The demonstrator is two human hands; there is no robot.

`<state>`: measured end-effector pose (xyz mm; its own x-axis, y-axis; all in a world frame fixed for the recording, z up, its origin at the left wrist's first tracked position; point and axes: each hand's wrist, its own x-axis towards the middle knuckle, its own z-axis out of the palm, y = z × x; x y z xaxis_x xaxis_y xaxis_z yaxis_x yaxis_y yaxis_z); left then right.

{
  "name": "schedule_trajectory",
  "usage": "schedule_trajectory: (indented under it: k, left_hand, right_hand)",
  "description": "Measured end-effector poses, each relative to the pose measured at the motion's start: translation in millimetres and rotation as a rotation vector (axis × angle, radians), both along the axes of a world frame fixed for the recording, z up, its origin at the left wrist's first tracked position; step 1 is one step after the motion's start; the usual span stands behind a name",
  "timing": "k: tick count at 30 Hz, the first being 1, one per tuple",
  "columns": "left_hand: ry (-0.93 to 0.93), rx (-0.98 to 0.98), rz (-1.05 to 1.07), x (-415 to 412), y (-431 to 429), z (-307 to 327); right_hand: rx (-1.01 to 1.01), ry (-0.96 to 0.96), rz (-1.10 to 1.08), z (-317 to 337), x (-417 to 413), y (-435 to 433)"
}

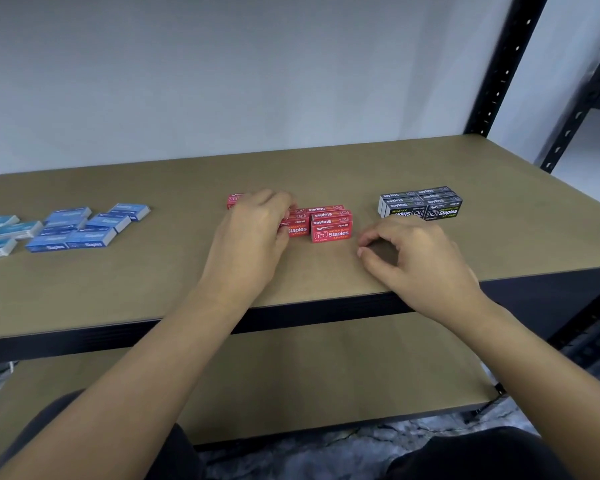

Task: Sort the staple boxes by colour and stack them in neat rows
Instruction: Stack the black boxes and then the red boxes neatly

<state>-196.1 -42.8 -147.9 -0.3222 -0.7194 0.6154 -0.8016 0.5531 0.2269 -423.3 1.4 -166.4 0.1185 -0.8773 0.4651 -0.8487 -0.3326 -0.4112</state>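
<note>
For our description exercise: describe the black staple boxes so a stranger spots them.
On the brown shelf board, look to its right end. The black staple boxes sit in a tidy block; the rest are red boxes or blue boxes.

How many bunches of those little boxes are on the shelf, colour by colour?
Blue boxes: 1 group, lying loose
Red boxes: 1 group, stacked, with the left hand on it
Black boxes: 1 group, a tidy stacked block
Total: 3 groups
</note>
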Motion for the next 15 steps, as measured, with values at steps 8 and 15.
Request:
schedule_trajectory:
  k: [8, 15]
  left_hand:
    - [0.184, 0.033, 0.197, 50.4, -16.9, 26.5]
    - [-0.028, 0.380, 0.233, 59.9, -65.2, 24.4]
  right_hand:
    - [0.011, -0.036, 0.014, 0.7, 4.1, -1.7]
    - [0.024, -0.012, -0.034, 2.8, 11.3, -0.8]
